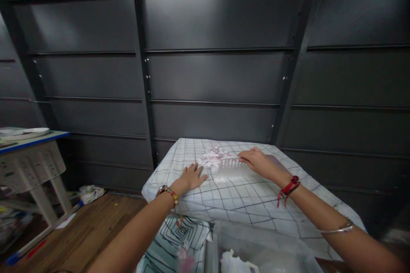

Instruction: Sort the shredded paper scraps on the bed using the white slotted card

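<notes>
My left hand [192, 176] lies flat on the checked tablecloth [250, 194], fingers spread, with nothing in it. Just beyond its fingertips is a loose pile of small white and reddish pieces [214, 156], too small to make out. My right hand [256, 161] is closed on the upper edge of a white plastic basket [232, 167] with slotted sides, which stands to the right of the pile. What the basket holds, if anything, is hidden from this angle. A dark flat item [276, 162] shows partly behind my right wrist.
Close below the table edge is a clear plastic bin [265, 241] with white crumpled material [237, 262] inside. Left of it hangs a patterned cloth [179, 239]. A desk with a blue edge [38, 138] stands at far left. Dark metal panels [214, 76] rise behind the table.
</notes>
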Available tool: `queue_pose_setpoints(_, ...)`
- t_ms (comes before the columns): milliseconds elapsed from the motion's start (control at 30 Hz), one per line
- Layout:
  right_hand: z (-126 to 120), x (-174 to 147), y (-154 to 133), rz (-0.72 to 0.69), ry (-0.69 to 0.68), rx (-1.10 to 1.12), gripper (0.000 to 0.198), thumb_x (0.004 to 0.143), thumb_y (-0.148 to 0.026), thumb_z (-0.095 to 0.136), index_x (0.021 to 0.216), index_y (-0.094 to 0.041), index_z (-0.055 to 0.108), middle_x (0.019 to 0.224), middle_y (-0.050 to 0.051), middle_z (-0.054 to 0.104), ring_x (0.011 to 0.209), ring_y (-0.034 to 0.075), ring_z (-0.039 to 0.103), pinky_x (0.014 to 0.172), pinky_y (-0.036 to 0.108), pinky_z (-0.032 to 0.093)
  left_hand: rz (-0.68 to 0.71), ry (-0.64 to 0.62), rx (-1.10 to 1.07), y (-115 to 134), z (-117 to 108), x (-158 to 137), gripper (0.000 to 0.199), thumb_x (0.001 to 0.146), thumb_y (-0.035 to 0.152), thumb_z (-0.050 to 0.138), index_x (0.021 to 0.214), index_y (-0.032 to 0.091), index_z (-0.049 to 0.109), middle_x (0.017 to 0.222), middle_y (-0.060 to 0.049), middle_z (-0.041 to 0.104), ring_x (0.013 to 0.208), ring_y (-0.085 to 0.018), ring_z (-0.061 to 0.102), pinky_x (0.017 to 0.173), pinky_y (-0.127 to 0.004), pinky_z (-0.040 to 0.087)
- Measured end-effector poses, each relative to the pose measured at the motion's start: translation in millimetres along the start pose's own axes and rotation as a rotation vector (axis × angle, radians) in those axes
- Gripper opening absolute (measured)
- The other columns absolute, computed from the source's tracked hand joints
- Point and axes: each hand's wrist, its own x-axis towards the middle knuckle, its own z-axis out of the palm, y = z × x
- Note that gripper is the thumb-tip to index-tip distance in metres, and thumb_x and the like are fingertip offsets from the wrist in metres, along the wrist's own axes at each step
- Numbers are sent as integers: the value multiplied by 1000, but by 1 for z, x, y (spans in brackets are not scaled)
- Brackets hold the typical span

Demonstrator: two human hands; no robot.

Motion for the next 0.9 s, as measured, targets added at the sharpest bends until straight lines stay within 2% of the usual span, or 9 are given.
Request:
queue_pose_setpoints(233,-11,-12,3,22,59,16,25,91,-23,39,82,-17,62,85,7,69,76,16,60,77,29,37,-7,59,23,-2,7,-5,61,91,53,29,139,16,36,149,-14,27,136,-32,24,107,-49,20)
queue_pose_setpoints(500,-17,-22,-7,41,25,-69,26,90,-21,40,80,-17,64,80,6,69,70,16,59,74,29,37,-3,116,9,-2,8,-7,59,90,53,34,135,17,41,146,-14,32,135,-31,26,107,-49,21)
queue_pose_setpoints(700,-17,-19,-6,71,82,-77,25,90,-22,41,77,-17,62,77,6,68,69,16,59,71,28,38,127,74,-39,-3,5,-11,69,84,67,37,138,25,37,149,-10,27,137,-31,18,107,-55,16)
queue_pose_setpoints(900,-11,-24,2,71,9,-98,25,90,-22,40,77,-17,61,75,5,67,68,17,59,69,29,37,131,31,-23,-1,1,-14,78,79,72,41,140,22,35,149,-12,26,137,-33,18,108,-54,15)
